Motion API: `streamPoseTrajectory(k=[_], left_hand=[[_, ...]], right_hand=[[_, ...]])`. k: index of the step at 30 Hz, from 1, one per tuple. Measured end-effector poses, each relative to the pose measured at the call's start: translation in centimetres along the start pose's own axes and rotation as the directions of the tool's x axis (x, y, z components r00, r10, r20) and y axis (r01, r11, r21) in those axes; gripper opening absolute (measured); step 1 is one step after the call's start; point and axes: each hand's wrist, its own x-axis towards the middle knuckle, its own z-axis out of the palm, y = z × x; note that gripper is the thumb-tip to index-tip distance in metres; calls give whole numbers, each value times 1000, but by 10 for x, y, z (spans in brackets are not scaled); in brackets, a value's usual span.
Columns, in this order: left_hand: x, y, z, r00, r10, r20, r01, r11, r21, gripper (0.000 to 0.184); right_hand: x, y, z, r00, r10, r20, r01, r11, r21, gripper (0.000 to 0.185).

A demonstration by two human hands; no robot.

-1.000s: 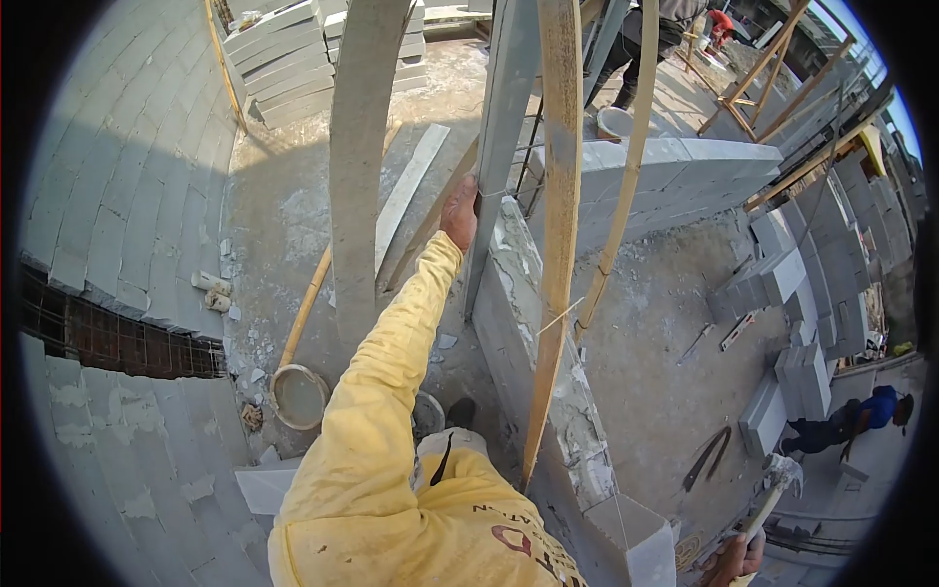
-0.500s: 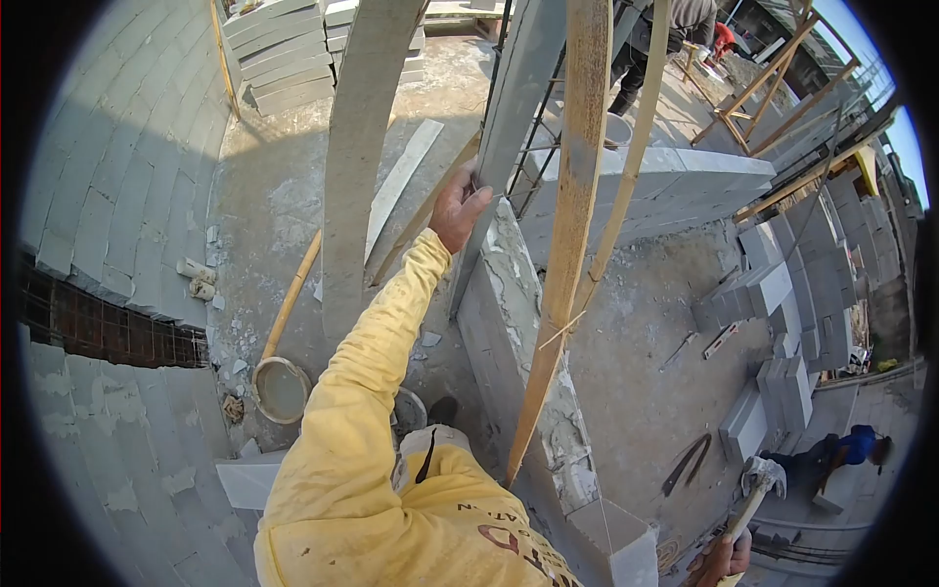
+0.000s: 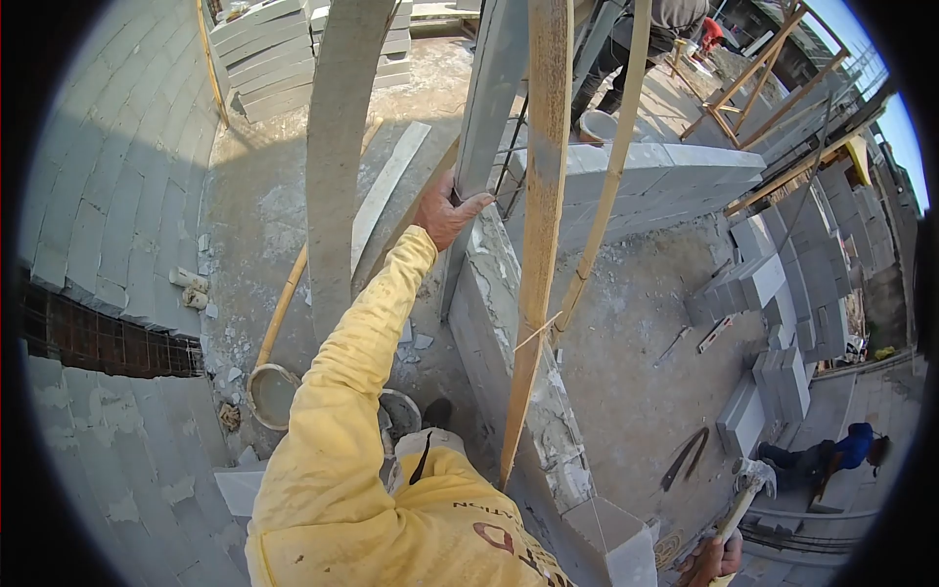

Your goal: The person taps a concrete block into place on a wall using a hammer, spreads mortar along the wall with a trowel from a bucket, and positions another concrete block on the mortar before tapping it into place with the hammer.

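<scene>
My left hand [image 3: 448, 210] grips the edge of a tall grey board [image 3: 481, 117], its thumb across the near side and its fingers partly hidden behind. The board stands upright at the end of a low block wall [image 3: 538, 401] with rough mortar on top. Dark rebar [image 3: 511, 161] shows just right of the board. Down at the lower right, my right hand [image 3: 712, 560] is closed around the wooden handle of a hammer [image 3: 753, 479], whose metal head points up. A wooden plank [image 3: 543, 196] leans upright between my hands, with a thinner bamboo strip [image 3: 611, 166] beside it.
Another tall board [image 3: 337, 147] stands left of my arm. Buckets [image 3: 274, 393] sit on the floor near a bamboo pole [image 3: 284, 303]. Block stacks [image 3: 753, 401] and a spirit level [image 3: 716, 335] lie right. One person [image 3: 831, 460] is at lower right, another [image 3: 646, 39] at the top.
The view has shifted slightly, so most things appear further left. My left hand stays at the grey board, its thumb reaching out more. My right hand still holds the hammer.
</scene>
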Motion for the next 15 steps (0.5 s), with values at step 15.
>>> streamPoseTrajectory(k=[15], left_hand=[[17, -58, -17, 997, 75, 8, -74, 997, -36, 36]], right_hand=[[-50, -13, -18, 989, 44, -143, -48, 998, -28, 39]])
